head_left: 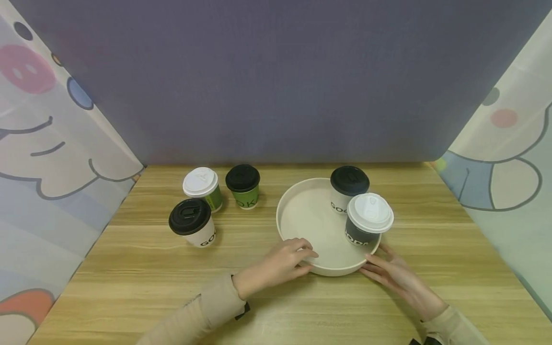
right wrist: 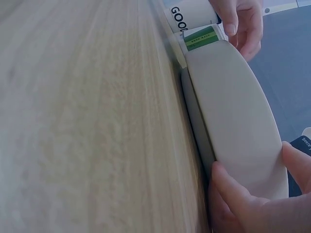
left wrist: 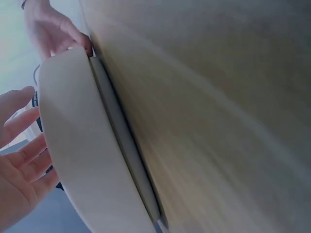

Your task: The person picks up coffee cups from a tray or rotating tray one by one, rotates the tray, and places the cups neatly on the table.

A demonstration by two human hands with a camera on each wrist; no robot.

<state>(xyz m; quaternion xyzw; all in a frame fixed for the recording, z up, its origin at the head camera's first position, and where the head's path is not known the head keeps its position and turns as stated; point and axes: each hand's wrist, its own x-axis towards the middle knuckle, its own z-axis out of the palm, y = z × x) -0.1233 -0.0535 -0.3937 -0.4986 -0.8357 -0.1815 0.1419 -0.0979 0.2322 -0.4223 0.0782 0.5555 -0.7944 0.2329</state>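
A round cream tray (head_left: 302, 211) lies at the right of the wooden table. On its right side stand a white cup with a black lid (head_left: 350, 181) and a dark cup with a white lid (head_left: 371, 213). My right hand (head_left: 394, 275) grips the tray's front right rim, thumb at the upper edge and fingers low against its underside, as the right wrist view shows. Over the front left rim hangs my left hand (head_left: 284, 263), its fingers (left wrist: 29, 150) loosely bent right at the edge, not closed round it.
Left of the tray stand a green cup with a white lid (head_left: 201, 183), a green cup with a black lid (head_left: 243, 184) and a white cup with a black lid (head_left: 191, 220). A grey panel (head_left: 276, 86) rises behind the table (head_left: 129, 268); cartoon-printed curtains (head_left: 56, 158) flank it.
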